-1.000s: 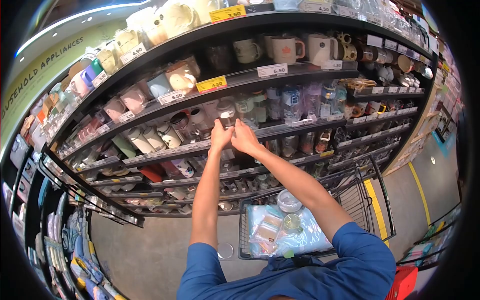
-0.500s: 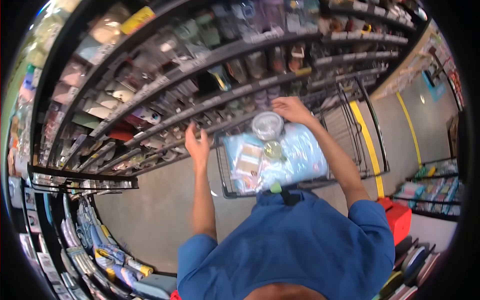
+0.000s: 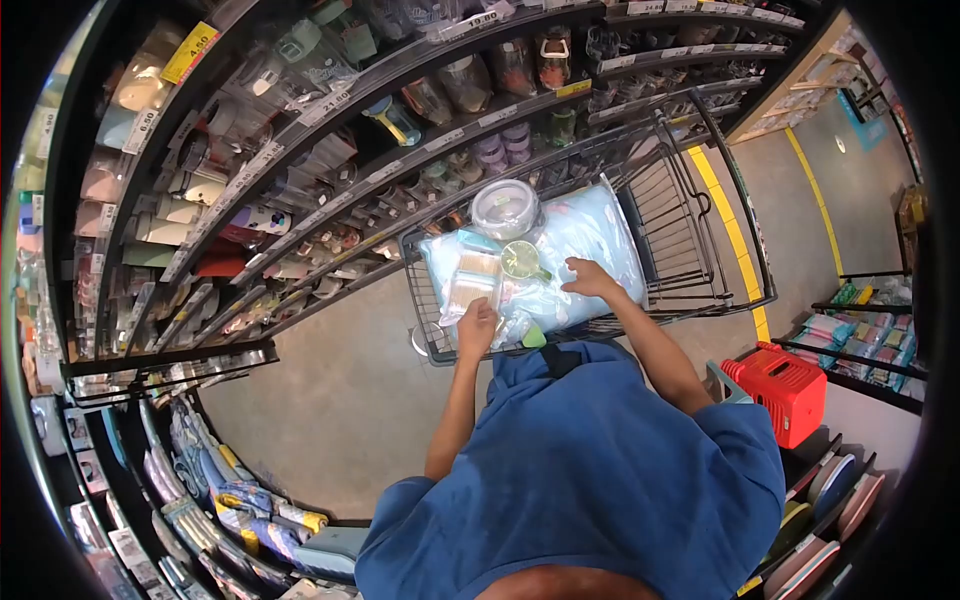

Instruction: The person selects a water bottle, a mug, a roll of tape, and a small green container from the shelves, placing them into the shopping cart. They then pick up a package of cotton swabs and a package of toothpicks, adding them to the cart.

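Note:
A black wire shopping cart [image 3: 678,235] stands in front of me. In it lies a light-blue plastic-wrapped bundle, soft like a pillow [image 3: 598,235]. On top are a round clear container with a grey rim [image 3: 505,208], a greenish transparent cup [image 3: 520,260] and a clear pack that looks like cotton swabs [image 3: 474,285]. My left hand [image 3: 477,328] is at the lower edge of this pack with fingers curled together; what they grip, if anything, is hidden. My right hand [image 3: 594,281] is over the blue bundle, fingers apart, holding nothing.
Shelves of cups and bottles with price tags [image 3: 325,108] curve along the cart's far side. A red plastic case [image 3: 780,395] is at the right. Folded textiles [image 3: 240,500] fill a lower-left rack; floor [image 3: 320,420] shows left of the cart.
My left hand has come from beside the shelf to the cart's near side. My right hand has drawn back from the shelf side to over the blue bundle. The view has shifted.

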